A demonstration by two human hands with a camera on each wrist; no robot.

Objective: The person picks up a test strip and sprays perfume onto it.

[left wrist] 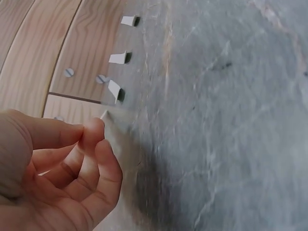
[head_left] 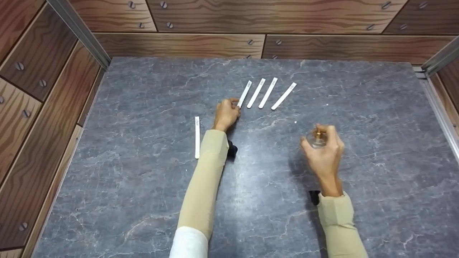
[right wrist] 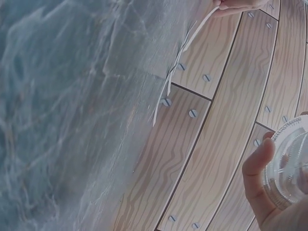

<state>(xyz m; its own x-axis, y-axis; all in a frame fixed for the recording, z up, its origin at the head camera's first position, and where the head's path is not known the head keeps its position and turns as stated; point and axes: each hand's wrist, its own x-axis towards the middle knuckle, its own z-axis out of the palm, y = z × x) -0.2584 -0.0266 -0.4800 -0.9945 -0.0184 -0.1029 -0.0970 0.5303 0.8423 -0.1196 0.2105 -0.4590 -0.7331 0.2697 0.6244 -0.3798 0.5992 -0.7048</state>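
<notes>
My left hand (head_left: 226,114) pinches the near end of a white paper test strip (head_left: 245,92) between thumb and fingertips. In the right wrist view that strip (right wrist: 202,25) curves upward to the fingers. Three similar strips (head_left: 268,93) lie side by side just right of it, slanting away. Over the right part of the table, my right hand (head_left: 327,156) grips a clear glass perfume bottle (head_left: 317,143) with a gold-coloured neck. The bottle's round, ridged glass base (right wrist: 284,168) shows in the right wrist view, fingers around its side.
Another white strip (head_left: 197,138) lies alone left of my left forearm. Small white specks (head_left: 295,122) dot the grey marbled table (head_left: 136,172). Wood-patterned walls (head_left: 200,44) stand along the back and sides, with metal rails (head_left: 84,39) at the corners.
</notes>
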